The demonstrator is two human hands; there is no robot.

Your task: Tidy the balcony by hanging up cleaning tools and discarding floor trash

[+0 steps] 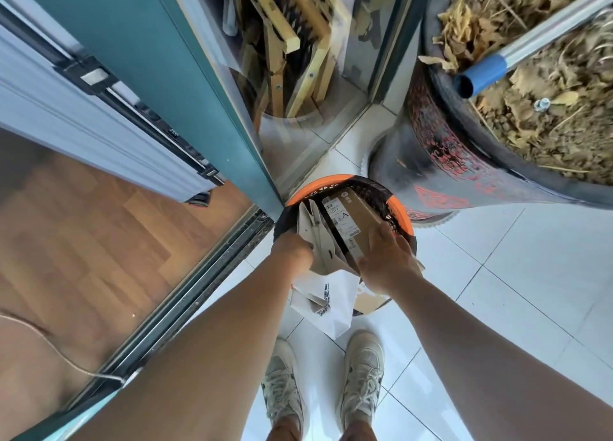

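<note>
Both hands reach into the orange-rimmed bin (403,213). The left hand (293,250) grips folded white cardboard (316,238); its fingertips are hidden. The right hand (386,260) presses flat on a brown box (353,212), partly hidden.

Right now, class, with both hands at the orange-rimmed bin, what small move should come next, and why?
Probably push down. The right hand rests on the brown box, the left hand grips the white folded paper; both still stick above the bin rim, and a white bag hangs outside it.
</note>
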